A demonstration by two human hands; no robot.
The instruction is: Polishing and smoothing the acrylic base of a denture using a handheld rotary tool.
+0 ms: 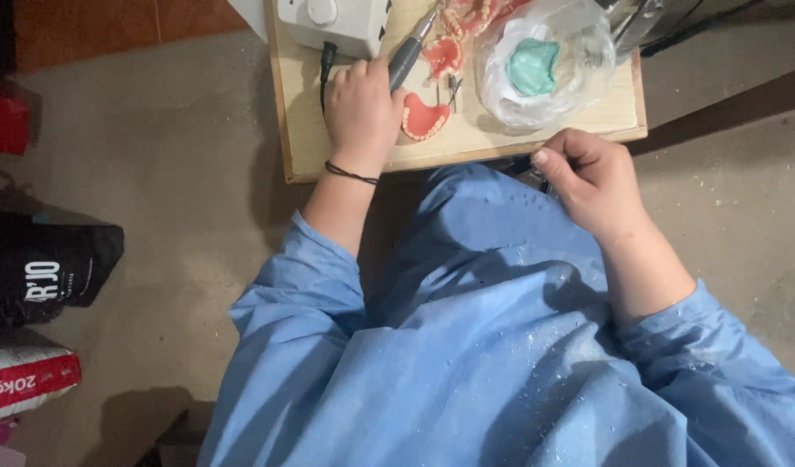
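My left hand (363, 108) rests on the small wooden table (298, 130) and grips a grey rotary handpiece (408, 54) that points up and to the right. A pink denture with pale teeth (425, 119) lies just right of that hand. My right hand (592, 177) hovers below the table's front edge, fingers pinched on a thin dark tool (525, 164). More pink denture pieces (454, 35) lie farther back. My lap is covered by a blue gown (467, 346) speckled with white dust.
A white control box with a round knob (333, 22) stands at the table's back left. A clear plastic bag holding a teal lump (544, 65) sits at the right. Black and red-white bags (34, 277) lie on the concrete floor at left.
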